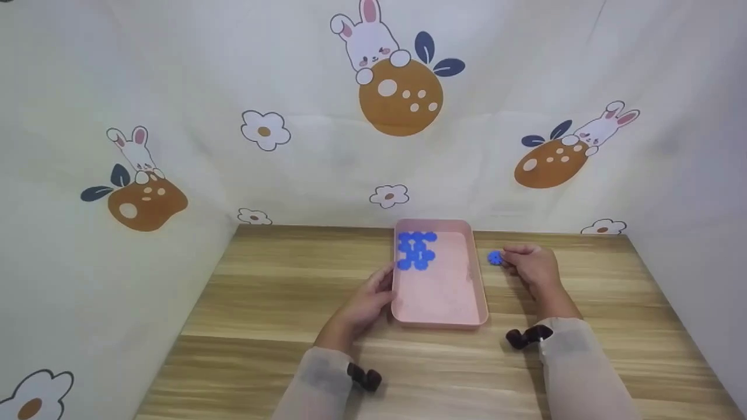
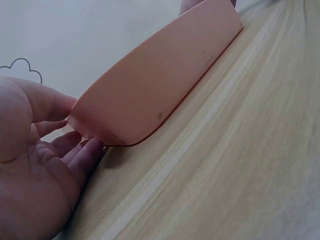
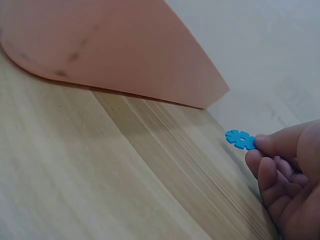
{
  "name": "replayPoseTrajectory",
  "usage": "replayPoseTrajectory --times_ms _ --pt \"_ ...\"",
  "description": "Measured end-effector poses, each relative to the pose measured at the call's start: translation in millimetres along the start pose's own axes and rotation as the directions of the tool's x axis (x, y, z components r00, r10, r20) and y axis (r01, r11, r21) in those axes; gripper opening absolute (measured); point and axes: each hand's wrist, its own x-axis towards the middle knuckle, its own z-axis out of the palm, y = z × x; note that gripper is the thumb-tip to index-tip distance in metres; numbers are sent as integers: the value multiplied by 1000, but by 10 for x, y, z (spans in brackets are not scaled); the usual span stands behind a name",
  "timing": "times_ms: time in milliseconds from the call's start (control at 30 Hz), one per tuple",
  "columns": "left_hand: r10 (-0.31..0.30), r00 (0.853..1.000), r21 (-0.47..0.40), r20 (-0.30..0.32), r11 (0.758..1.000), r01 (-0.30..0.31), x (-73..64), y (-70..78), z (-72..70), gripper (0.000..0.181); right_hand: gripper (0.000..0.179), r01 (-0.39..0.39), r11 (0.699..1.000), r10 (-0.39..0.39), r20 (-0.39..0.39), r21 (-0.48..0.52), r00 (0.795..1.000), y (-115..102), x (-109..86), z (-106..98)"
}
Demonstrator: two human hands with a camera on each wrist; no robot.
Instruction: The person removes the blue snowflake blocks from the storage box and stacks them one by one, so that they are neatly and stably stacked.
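My right hand (image 1: pixel 532 269) pinches a blue notched plastic disc, a snowflake building piece (image 3: pixel 240 139), between thumb and fingertips. It holds the piece above the table, to the right of a pink rectangular tray (image 1: pixel 439 297). In the left part of the tray, towards the back, lie several blue snowflake discs (image 1: pixel 420 266) close together in rows. Against the tray's outer left wall (image 2: pixel 155 75) rests my left hand (image 1: pixel 365 303), its thumb and fingertips touching that side. The left wrist view shows the thumb near the rim and other fingers (image 2: pixel 87 157) lower down.
The tray stands on a wood-grain table (image 1: pixel 280 291), close to its back edge. Behind and at the sides hangs a pale curtain (image 1: pixel 327 169) printed with rabbits, orange fruit and flowers. A dark device (image 1: pixel 528 336) is strapped at each wrist.
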Motion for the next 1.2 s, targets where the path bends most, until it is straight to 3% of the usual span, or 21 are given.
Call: replayPoseTrajectory --times_ms 400,833,1200 --pt "-6 1000 3 -14 1000 6 -3 -14 -11 69 39 -24 996 24 -5 -82 1000 11 16 16" --pt "-5 1000 -14 -12 1000 5 -13 5 11 69 38 -54 996 52 -34 -66 998 -8 4 12" --pt "30 999 -32 18 999 -29 -1 2 3 70 43 -40 999 40 -33 0 999 -13 -12 -1"
